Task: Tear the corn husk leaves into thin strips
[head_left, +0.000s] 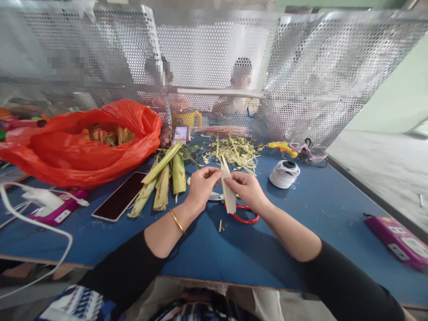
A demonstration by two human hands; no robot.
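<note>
A pale, dry strip of corn husk (228, 191) stands between my hands above the blue table. The fingers of my left hand (203, 185) pinch its left edge near the top. My right hand (247, 189) grips the same husk from the right, thumb pressed on its face. Below the hands lies a pair of scissors (245, 216) with red handles, its blades pointing left and partly hidden by the husk. Several green-yellow husk bundles (179, 176) lie left of my left hand. A heap of husk scraps (236, 151) is spread behind my hands.
An orange-red plastic bag (83, 156) with husk pieces fills the left, near a dark phone (118, 197) and a purple power strip (63, 211). To the right are a white thread spool (284, 174), a yellow glue gun (283, 148) and another purple strip (397, 238). Perforated metal panels (214, 53) stand behind.
</note>
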